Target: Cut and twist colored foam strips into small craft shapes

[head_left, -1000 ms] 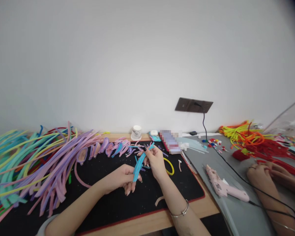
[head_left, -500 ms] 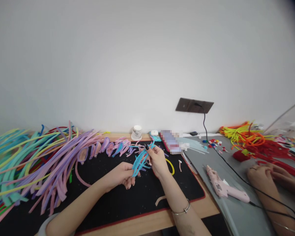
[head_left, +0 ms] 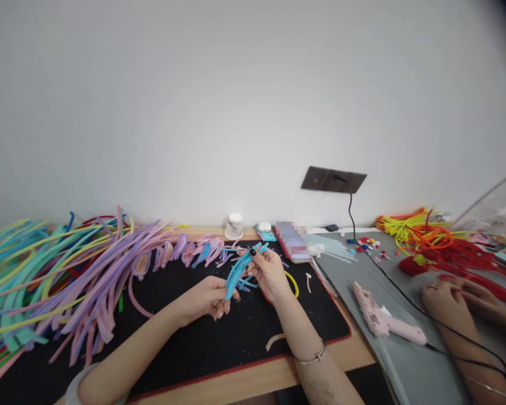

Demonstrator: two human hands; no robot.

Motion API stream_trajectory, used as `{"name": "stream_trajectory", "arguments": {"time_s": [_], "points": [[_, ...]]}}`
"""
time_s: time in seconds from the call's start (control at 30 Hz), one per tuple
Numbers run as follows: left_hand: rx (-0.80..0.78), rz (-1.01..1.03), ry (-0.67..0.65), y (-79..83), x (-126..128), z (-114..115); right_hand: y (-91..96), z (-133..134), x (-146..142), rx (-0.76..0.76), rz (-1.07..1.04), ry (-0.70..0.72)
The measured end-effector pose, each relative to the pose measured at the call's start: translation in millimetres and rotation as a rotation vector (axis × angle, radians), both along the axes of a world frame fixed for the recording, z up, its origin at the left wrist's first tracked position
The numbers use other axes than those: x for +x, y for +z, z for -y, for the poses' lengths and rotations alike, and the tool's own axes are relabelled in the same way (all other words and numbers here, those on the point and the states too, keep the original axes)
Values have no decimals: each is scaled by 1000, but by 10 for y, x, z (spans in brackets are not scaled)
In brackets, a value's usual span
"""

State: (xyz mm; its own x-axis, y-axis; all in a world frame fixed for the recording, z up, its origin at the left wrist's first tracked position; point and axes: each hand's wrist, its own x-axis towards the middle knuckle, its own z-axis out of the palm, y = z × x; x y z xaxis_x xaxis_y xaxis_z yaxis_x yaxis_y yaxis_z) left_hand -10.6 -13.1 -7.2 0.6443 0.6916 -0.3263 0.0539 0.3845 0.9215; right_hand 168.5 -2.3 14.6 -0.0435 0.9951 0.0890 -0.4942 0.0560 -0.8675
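Note:
A small bundle of bright blue pipe cleaners [head_left: 238,272] arches between my two hands above the black mat [head_left: 194,360]. The lower ends are pinched in the fingers of my left hand [head_left: 206,298]. My right hand [head_left: 270,274], with a dark thumbnail, grips the upper ends. Behind my right wrist lies a yellow ring-shaped handle [head_left: 294,284], partly hidden. Along the mat's back edge runs a row of looped pink and purple pipe cleaner pieces [head_left: 188,253].
Long pastel pipe cleaners [head_left: 96,281] heap on the left. At the back stand a white cup [head_left: 235,226] and a phone [head_left: 293,242]. On the right are a pink glue gun [head_left: 383,322], its black cord [head_left: 398,287], red pipe cleaners [head_left: 459,261] and a co-worker's hands [head_left: 447,298].
The blue pipe cleaners now lie closer together in a neater, more parallel arch. Both my hands stay nearly in place, and the co-worker's hands have shifted slightly.

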Motion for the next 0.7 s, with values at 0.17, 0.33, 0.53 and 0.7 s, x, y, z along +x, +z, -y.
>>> {"name": "stream_trajectory", "arguments": {"time_s": [0.17, 0.33, 0.53, 0.7], "points": [[-17, -9, -41, 23, 0, 0, 4, -12, -12, 47, 87, -170], [-42, -19, -43, 33, -9, -2, -22, -9, -8, 84, 224, -266], [-56, 13, 81, 41, -7, -9, -7, -16, 14, 79, 271, -310], [-30, 24, 144, 52, 5, -21, 17, -11, 22, 72, 270, -344]]}}
